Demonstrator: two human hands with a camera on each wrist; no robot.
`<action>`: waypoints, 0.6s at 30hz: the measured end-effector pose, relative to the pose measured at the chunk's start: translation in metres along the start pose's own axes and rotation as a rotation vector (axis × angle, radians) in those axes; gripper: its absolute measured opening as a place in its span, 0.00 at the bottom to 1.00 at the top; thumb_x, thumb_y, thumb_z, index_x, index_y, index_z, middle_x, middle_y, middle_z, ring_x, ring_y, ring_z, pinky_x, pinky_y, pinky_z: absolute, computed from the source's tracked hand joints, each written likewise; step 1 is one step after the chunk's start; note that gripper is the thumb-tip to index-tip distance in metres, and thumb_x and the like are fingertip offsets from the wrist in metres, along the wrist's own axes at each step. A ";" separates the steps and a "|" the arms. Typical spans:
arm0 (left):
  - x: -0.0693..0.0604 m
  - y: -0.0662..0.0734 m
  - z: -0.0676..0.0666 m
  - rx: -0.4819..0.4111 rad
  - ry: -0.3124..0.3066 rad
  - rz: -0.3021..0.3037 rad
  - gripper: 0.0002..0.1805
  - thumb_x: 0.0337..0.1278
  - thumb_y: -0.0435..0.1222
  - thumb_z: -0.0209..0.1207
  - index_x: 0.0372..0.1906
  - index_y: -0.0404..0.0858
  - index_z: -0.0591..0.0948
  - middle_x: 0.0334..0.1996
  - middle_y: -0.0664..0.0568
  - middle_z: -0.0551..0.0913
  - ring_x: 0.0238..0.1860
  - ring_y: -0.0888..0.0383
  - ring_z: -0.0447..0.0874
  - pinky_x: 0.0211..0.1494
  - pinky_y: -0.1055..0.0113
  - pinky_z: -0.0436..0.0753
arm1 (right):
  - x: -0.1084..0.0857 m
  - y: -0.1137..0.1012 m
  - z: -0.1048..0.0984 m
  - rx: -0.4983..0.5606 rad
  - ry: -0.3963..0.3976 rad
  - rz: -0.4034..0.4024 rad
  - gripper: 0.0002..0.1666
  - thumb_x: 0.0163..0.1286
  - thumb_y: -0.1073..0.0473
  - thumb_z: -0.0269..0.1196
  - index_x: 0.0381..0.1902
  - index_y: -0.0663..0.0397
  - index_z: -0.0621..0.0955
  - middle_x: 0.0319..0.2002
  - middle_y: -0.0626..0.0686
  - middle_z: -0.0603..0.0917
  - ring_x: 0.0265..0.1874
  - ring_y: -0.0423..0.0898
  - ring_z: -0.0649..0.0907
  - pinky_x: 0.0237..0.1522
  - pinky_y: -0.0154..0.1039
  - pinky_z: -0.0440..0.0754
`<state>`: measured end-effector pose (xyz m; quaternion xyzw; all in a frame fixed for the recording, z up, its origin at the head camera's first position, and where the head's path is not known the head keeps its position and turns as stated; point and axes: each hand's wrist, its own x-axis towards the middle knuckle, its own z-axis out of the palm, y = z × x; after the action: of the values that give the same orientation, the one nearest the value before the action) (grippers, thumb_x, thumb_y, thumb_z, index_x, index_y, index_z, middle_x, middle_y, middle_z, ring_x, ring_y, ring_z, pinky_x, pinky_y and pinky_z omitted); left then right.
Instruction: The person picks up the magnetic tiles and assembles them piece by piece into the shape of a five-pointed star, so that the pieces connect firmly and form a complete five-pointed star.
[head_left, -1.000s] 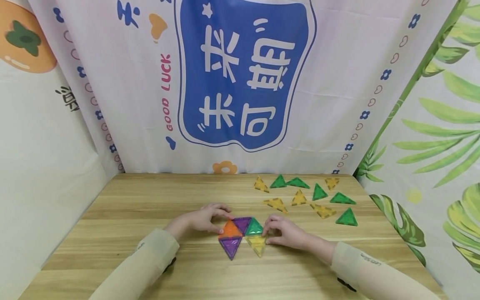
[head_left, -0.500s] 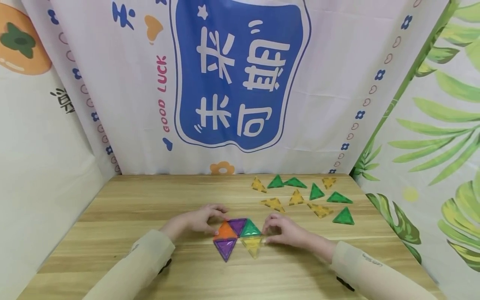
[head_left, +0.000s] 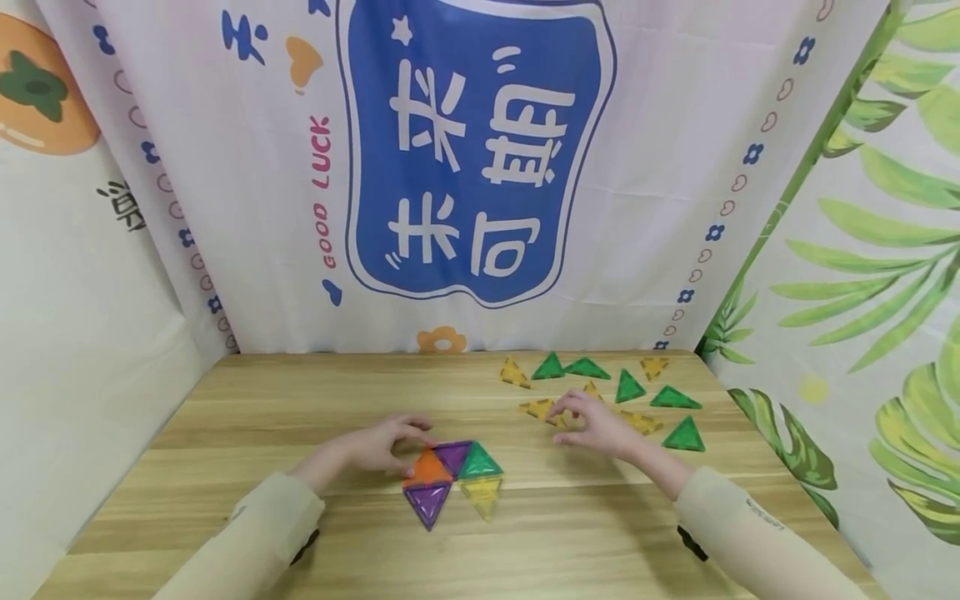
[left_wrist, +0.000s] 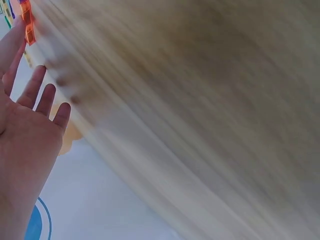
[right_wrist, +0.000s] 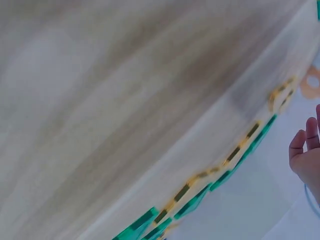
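In the head view, my left hand (head_left: 378, 444) has thumb and index finger on the corners of an orange triangular magnetic tile (head_left: 427, 468). Its other fingers extend loosely in the left wrist view. Joined to the orange tile are a purple triangle (head_left: 453, 456), a green one (head_left: 478, 461), a pale yellow one (head_left: 482, 493) and a second purple one (head_left: 428, 503), all flat on the table. My right hand (head_left: 596, 427), with fingers gently bent and holding nothing, hovers by a yellow-orange triangle (head_left: 538, 408) and partly hides other yellow-orange tiles behind it.
Several loose green triangles, such as one (head_left: 684, 435) at the right, lie among yellow-orange ones at the back right of the wooden table (head_left: 300, 392). A printed cloth (head_left: 645, 167) hangs along the back edge.
The joined tiles have slid left together with my left hand. My right hand has left the green and pale yellow tiles and moved up and right to the loose tiles.
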<state>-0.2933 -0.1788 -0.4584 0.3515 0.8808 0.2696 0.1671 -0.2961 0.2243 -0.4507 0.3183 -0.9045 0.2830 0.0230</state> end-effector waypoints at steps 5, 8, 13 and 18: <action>-0.010 -0.008 -0.005 -0.006 0.002 -0.007 0.24 0.53 0.38 0.65 0.58 0.44 0.77 0.69 0.41 0.60 0.69 0.36 0.51 0.67 0.36 0.54 | 0.010 0.019 -0.002 -0.073 0.044 0.018 0.25 0.56 0.56 0.70 0.52 0.53 0.79 0.53 0.52 0.78 0.55 0.55 0.74 0.54 0.55 0.74; -0.015 -0.015 -0.008 0.010 0.012 0.001 0.24 0.53 0.37 0.65 0.57 0.43 0.78 0.68 0.39 0.61 0.69 0.35 0.52 0.67 0.35 0.54 | 0.016 0.029 -0.001 -0.089 0.049 0.046 0.26 0.56 0.56 0.70 0.54 0.52 0.79 0.57 0.56 0.76 0.60 0.59 0.71 0.60 0.60 0.67; -0.024 -0.021 -0.014 0.028 0.025 0.005 0.24 0.52 0.37 0.65 0.57 0.42 0.78 0.68 0.37 0.62 0.68 0.33 0.53 0.66 0.34 0.54 | 0.024 0.042 0.002 -0.118 0.004 0.082 0.28 0.58 0.52 0.69 0.56 0.50 0.77 0.61 0.58 0.74 0.64 0.58 0.68 0.68 0.62 0.51; -0.031 -0.025 -0.021 0.004 0.031 -0.005 0.24 0.52 0.34 0.65 0.57 0.42 0.78 0.67 0.37 0.62 0.67 0.31 0.53 0.65 0.33 0.54 | 0.029 0.048 0.004 -0.166 -0.046 0.077 0.28 0.59 0.49 0.68 0.56 0.52 0.79 0.58 0.55 0.77 0.61 0.56 0.71 0.65 0.59 0.60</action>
<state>-0.2947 -0.2236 -0.4532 0.3454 0.8847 0.2730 0.1535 -0.3463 0.2364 -0.4716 0.2869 -0.9366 0.2006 0.0177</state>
